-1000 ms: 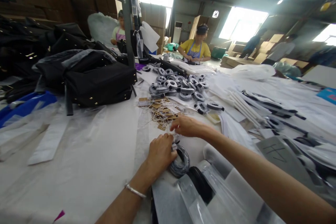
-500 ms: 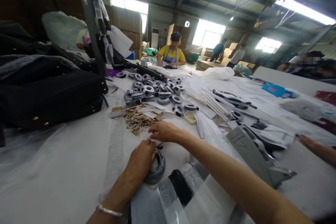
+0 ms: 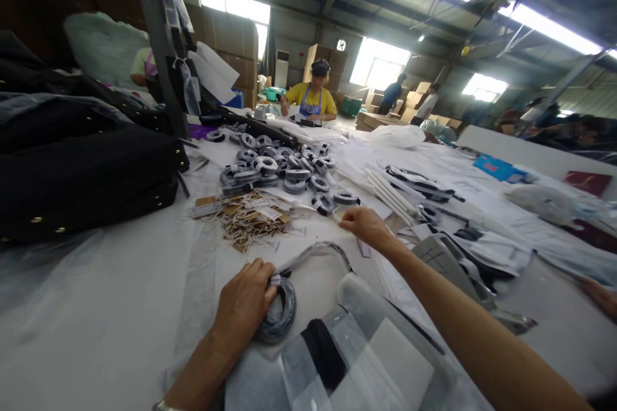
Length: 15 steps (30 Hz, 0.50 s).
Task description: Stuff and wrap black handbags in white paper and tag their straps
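Your left hand (image 3: 243,302) grips the strap coil (image 3: 280,316). Your right hand (image 3: 364,223) curls beyond it; I can't tell what it holds.

A grey coiled strap roll (image 3: 278,316) is gripped by the left hand (image 3: 243,302) on the white-covered table (image 3: 120,308), at the near centre. Just behind the roll, a loose grey strap loop (image 3: 315,249) is arched toward the right. The right hand (image 3: 365,223) is set farther back and to the right. A pile of brown paper tags (image 3: 245,218) is spread behind the left hand, and a heap of grey coiled rolls (image 3: 274,167) is placed behind that. Black fabric bags (image 3: 81,167) are stacked at the left. A clear plastic-wrapped bundle (image 3: 376,366) is laid nearest, right of the roll.
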Each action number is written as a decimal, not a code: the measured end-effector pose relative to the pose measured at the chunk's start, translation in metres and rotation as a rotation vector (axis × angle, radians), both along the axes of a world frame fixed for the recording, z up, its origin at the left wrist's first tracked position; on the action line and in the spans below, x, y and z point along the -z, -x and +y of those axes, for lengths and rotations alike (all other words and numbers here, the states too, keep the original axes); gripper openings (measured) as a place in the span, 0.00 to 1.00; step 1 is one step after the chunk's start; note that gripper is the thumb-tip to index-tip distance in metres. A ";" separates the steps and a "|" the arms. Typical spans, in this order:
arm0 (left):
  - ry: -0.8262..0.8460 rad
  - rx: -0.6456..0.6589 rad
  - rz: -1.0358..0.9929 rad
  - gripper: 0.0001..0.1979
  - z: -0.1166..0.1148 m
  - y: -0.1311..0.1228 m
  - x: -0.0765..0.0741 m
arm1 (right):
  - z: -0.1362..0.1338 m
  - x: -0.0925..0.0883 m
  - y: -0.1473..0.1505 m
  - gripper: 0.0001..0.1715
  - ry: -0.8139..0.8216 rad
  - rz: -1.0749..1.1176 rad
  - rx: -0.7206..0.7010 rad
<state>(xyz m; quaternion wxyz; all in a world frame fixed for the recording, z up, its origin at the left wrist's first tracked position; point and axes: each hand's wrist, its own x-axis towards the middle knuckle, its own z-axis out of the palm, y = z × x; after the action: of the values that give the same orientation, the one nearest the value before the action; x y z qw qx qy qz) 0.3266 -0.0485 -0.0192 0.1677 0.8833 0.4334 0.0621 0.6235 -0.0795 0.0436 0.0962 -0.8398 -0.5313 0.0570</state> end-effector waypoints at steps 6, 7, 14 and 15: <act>0.000 -0.007 -0.013 0.08 0.001 0.000 0.002 | -0.003 0.024 -0.073 0.20 0.101 -0.005 0.242; -0.002 -0.009 -0.015 0.08 0.001 0.000 0.002 | -0.003 0.033 -0.075 0.22 0.099 0.011 0.261; -0.004 -0.007 -0.055 0.09 0.000 0.000 0.005 | -0.006 0.043 -0.068 0.12 -0.031 0.098 0.273; -0.008 -0.004 -0.094 0.10 0.001 0.001 0.005 | -0.008 0.037 -0.065 0.13 -0.054 0.118 0.251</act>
<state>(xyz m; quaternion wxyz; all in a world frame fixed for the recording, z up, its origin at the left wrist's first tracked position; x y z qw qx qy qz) 0.3259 -0.0473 -0.0244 0.1841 0.8792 0.4265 0.1055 0.6885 -0.0879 0.0061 0.1561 -0.8919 -0.4169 0.0795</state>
